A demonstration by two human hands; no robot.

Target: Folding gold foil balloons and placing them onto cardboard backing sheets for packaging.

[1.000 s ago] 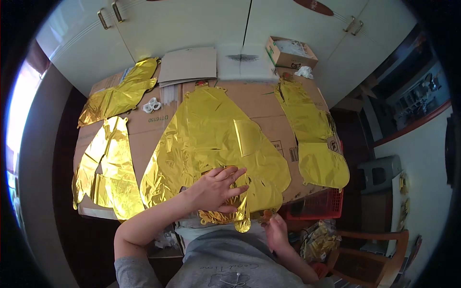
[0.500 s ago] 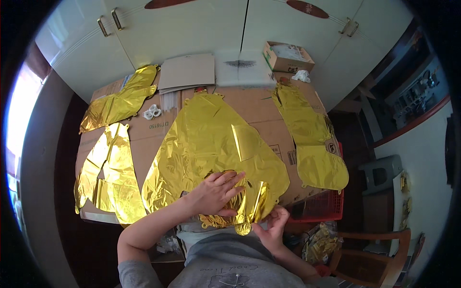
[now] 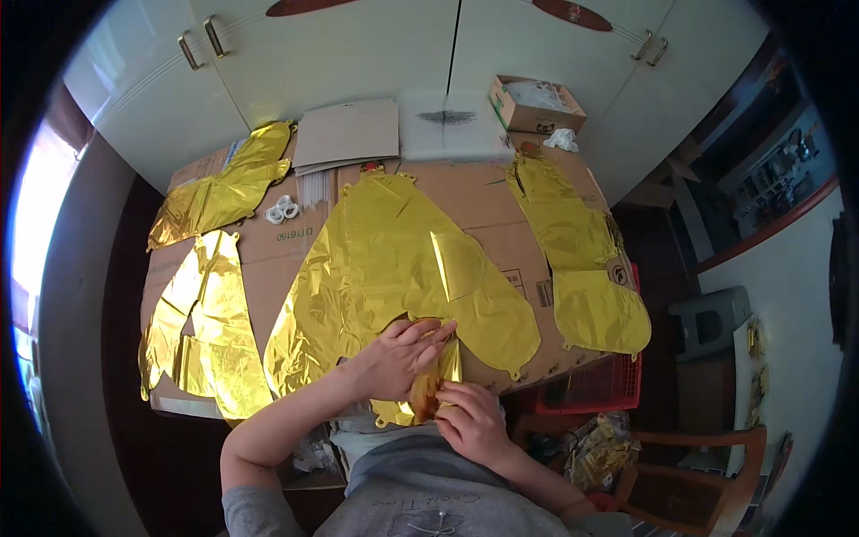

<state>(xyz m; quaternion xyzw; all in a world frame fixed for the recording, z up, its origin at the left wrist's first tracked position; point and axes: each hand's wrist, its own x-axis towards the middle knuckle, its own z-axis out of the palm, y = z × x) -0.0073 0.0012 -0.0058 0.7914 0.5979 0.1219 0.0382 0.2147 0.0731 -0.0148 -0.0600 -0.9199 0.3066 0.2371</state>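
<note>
A large flat gold foil balloon [image 3: 385, 259] lies across the middle of the table, its near edge by my hands. My left hand [image 3: 400, 356] rests flat on the folded foil there, fingers stretched out. Close beside it on the right, my right hand [image 3: 474, 428] pinches a gathered foil end [image 3: 426, 399], which looks darker and amber. Whether this end belongs to the large balloon or to a separate piece, I cannot tell. Part of the folded foil is hidden under my left hand.
Cardboard [image 3: 483, 197] covers the table. More flat foil balloons lie at the far left [image 3: 219, 197], near left [image 3: 228, 331] and right [image 3: 595, 313]. White rolls [image 3: 282, 210], grey boards [image 3: 349, 134] and an open box [image 3: 537, 106] stand behind. A red crate [image 3: 586, 389] and wooden chair [image 3: 743, 474] are at right.
My right hand has moved left toward my left hand, bringing the foil end over with it. The strip that stuck out at the near right is folded in. My left hand has hardly moved.
</note>
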